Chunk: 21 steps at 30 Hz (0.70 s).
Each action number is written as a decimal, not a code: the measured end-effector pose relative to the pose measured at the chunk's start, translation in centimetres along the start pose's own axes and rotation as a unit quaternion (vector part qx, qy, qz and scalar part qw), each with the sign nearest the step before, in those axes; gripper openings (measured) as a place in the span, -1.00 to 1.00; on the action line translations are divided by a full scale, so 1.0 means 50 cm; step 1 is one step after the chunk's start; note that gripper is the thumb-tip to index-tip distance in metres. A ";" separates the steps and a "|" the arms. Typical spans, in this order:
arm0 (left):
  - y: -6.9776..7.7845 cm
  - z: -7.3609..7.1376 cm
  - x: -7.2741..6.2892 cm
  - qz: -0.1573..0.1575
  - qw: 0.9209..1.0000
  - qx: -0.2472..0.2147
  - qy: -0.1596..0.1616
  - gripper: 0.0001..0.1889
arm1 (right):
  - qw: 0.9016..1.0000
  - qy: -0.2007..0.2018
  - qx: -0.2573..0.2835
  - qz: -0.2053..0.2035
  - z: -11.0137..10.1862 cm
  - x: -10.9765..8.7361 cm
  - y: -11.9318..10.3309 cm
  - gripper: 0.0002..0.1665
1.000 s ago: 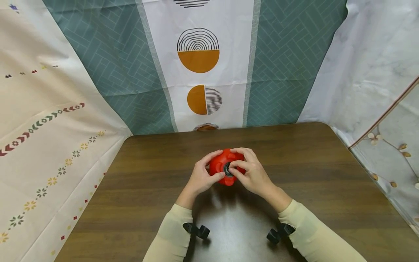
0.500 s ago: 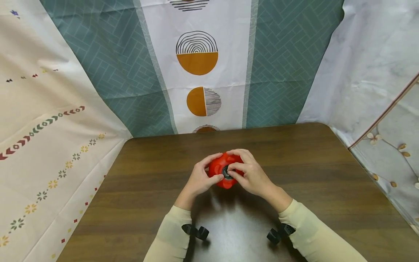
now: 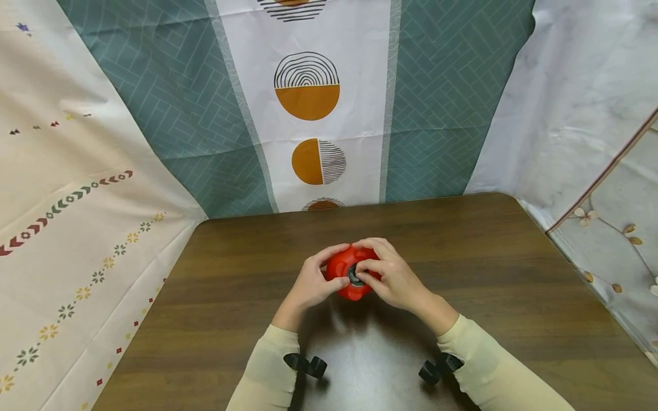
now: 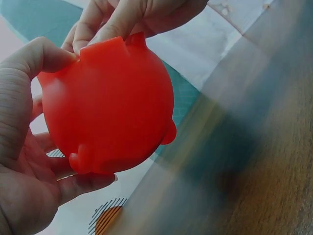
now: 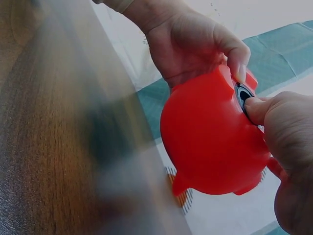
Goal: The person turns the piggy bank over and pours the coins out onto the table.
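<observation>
A round, glossy red piggy bank (image 3: 337, 267) with stubby feet is held up between both hands, its underside towards the head camera. A black ring-shaped stopper (image 5: 238, 91) sits in that underside. My left hand (image 3: 311, 283) grips the body from the left, thumb by the stopper's edge and fingers spread around the far side. From the right, my right hand (image 3: 400, 279) pinches at the stopper with thumb and index finger, while another finger reaches over the top of the body. In the left wrist view the red body (image 4: 115, 107) hides the stopper.
Below the hands lies a brown wooden table (image 3: 247, 319) with a glossy reflection near the front. Patterned cloths (image 3: 432, 103) hang behind it and along both sides. A black camera mount (image 3: 315, 366) is strapped on each sleeve.
The piggy bank and both hands sit slightly lower in the head view, and the background has shifted down too. The grip of both hands looks much the same.
</observation>
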<state>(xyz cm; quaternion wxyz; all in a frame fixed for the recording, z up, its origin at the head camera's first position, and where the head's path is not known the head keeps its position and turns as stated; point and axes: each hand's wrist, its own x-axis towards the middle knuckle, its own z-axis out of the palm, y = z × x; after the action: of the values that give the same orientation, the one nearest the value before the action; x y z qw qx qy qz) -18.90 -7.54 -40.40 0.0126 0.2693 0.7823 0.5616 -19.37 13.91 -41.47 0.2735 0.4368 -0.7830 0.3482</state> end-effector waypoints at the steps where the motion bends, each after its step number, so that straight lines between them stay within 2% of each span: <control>1: 0.010 -0.002 -0.002 -0.002 1.000 -0.001 -0.003 -0.40 | 1.000 0.000 -0.001 -0.002 0.000 0.000 -0.001 -0.91; 5: 0.041 -0.005 -0.008 -0.006 1.000 -0.001 -0.008 -0.40 | 1.000 0.002 -0.003 -0.011 -0.001 0.002 -0.005 -0.92; 21: 0.042 -0.011 -0.009 -0.018 0.999 -0.002 -0.027 -0.41 | 0.999 -0.023 -0.006 -0.048 -0.005 0.005 -0.008 -0.91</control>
<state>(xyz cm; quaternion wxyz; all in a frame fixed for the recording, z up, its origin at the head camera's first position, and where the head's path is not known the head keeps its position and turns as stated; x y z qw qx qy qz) -17.86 -7.75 -38.45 0.0443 0.2696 0.7854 0.5555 -19.10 13.84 -41.01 0.2744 0.4801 -0.7693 0.3199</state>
